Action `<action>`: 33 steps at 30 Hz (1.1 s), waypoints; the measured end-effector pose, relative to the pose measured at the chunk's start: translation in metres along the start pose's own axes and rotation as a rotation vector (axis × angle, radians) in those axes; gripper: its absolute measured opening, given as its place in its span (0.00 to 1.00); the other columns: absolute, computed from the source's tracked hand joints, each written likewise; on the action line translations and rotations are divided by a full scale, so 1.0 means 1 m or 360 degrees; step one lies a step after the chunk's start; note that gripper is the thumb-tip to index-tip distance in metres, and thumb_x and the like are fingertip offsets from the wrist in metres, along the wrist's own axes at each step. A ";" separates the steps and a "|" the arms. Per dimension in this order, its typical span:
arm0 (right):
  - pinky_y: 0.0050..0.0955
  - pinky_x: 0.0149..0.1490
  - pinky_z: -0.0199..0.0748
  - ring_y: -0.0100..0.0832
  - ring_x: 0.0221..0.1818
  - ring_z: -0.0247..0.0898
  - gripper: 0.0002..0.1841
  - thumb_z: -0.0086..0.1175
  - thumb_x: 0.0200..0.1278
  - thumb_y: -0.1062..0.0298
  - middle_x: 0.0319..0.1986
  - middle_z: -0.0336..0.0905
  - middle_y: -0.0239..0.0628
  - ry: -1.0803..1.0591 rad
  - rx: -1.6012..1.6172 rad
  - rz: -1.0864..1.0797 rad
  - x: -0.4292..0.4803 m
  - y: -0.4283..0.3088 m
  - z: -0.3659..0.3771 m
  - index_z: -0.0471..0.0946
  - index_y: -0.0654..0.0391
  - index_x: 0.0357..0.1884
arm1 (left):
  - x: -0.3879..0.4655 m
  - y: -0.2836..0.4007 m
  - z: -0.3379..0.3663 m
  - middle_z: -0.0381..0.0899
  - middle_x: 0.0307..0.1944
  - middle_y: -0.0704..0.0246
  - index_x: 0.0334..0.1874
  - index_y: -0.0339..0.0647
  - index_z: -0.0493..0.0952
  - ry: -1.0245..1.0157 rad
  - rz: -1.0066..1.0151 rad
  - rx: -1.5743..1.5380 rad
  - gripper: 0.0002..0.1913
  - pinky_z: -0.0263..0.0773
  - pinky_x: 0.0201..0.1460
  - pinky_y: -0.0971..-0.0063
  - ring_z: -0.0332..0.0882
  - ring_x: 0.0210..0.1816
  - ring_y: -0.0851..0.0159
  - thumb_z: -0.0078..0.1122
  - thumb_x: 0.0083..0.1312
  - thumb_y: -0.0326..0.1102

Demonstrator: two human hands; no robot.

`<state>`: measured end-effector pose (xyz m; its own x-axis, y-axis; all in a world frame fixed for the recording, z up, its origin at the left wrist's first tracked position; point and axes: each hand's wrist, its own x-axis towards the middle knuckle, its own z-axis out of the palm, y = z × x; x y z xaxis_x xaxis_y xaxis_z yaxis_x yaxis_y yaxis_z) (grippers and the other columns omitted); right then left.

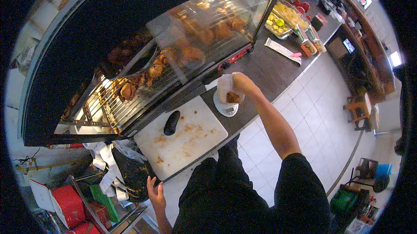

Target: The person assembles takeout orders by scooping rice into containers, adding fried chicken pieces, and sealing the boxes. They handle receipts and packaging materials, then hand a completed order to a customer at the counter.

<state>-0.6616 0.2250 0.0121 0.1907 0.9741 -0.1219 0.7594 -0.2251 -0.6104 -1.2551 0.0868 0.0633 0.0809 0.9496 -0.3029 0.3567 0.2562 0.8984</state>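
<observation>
A clear plastic bag (224,87) with a piece of browned food (233,97) inside hangs from my right hand (242,84), over a small white kitchen scale (225,108). Whether the bag rests on the scale cannot be told. My left hand (156,193) is empty, fingers apart, low at the left beside a black bin bag (133,172). Between the hands lies a white cutting board (189,136) with brown crumbs and stains; a dark, curved object (171,123) lies on it.
A glass-fronted heated display case (195,38) with fried food on wire racks runs behind the board. Farther along the dark counter (254,67) are clear food trays (290,14), packaged items (308,43) and a long printed packet (282,51). Red boxes (68,204) stand lower left; tiled floor (306,103) lies right.
</observation>
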 end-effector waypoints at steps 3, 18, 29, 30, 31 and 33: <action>0.41 0.42 0.79 0.51 0.38 0.82 0.10 0.61 0.54 0.64 0.34 0.85 0.51 0.0247 -0.0440 -0.0072 -0.014 -0.020 -0.033 0.84 0.57 0.37 | -0.004 0.011 0.003 0.69 0.67 0.53 0.77 0.35 0.56 -0.0017 -0.0024 0.0050 0.31 0.72 0.63 0.66 0.78 0.58 0.57 0.52 0.72 0.27; 0.47 0.52 0.77 0.47 0.45 0.79 0.24 0.51 0.65 0.64 0.57 0.79 0.49 -0.0183 0.1893 -0.0051 -0.015 -0.294 0.252 0.76 0.55 0.64 | 0.150 0.328 0.164 0.47 0.78 0.42 0.75 0.18 0.48 -0.0904 0.0069 -0.1848 0.34 0.46 0.83 0.55 0.47 0.80 0.47 0.43 0.74 0.37; 0.48 0.42 0.79 0.55 0.38 0.82 0.16 0.61 0.58 0.62 0.36 0.84 0.57 -0.0659 0.0688 -0.0153 -0.017 -0.328 0.284 0.81 0.63 0.43 | 0.210 0.387 0.092 0.39 0.79 0.41 0.76 0.19 0.37 -0.0886 0.0156 -0.2049 0.35 0.44 0.83 0.51 0.40 0.80 0.42 0.38 0.73 0.32; 0.48 0.41 0.80 0.55 0.38 0.83 0.16 0.62 0.58 0.61 0.34 0.84 0.58 -0.0696 0.0685 -0.0177 -0.019 -0.334 0.277 0.81 0.64 0.41 | 0.212 0.387 0.086 0.38 0.79 0.41 0.76 0.18 0.37 -0.0928 0.0125 -0.2011 0.35 0.44 0.83 0.50 0.40 0.80 0.42 0.37 0.74 0.31; 0.46 0.48 0.78 0.52 0.44 0.81 0.17 0.60 0.60 0.61 0.41 0.83 0.56 -0.0738 0.0701 -0.0079 -0.021 -0.336 0.267 0.81 0.60 0.47 | 0.212 0.385 0.082 0.37 0.79 0.41 0.76 0.18 0.36 -0.0825 0.0092 -0.1994 0.35 0.44 0.83 0.49 0.40 0.80 0.42 0.37 0.74 0.31; 0.42 0.61 0.73 0.46 0.56 0.77 0.21 0.57 0.64 0.61 0.54 0.81 0.51 -0.0742 0.0794 0.0063 -0.025 -0.338 0.239 0.80 0.51 0.59 | 0.209 0.372 0.085 0.48 0.78 0.44 0.75 0.21 0.48 -0.0756 0.0181 -0.1890 0.30 0.48 0.82 0.53 0.48 0.79 0.46 0.38 0.76 0.33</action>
<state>-1.0715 0.2824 0.0347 -0.1605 0.8988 -0.4079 0.3587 -0.3319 -0.8725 -1.0264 0.3656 0.3074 0.4659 0.8822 -0.0686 -0.6988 0.4144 0.5831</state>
